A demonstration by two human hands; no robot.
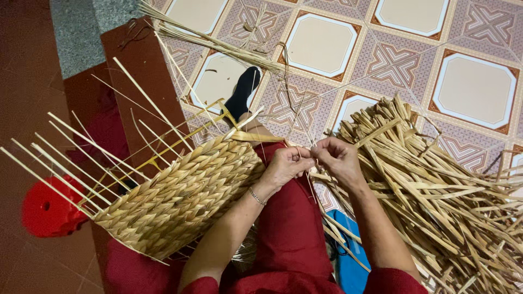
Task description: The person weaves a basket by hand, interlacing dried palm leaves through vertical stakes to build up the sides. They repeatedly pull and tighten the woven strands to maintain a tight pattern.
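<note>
A half-woven straw basket lies across my lap, tilted, with bare upright stakes fanning out to the left. My left hand and my right hand meet just right of the basket's rim. Both pinch the same thin straw strand, which runs down between them. A thin bracelet circles my left wrist. A big pile of dried straw strips lies to the right, close under my right hand.
Patterned floor tiles lie ahead, with a loose bundle of long straws across them. My foot in a black sock points forward. A red plastic stool stands at the left. A blue object lies beside my right leg.
</note>
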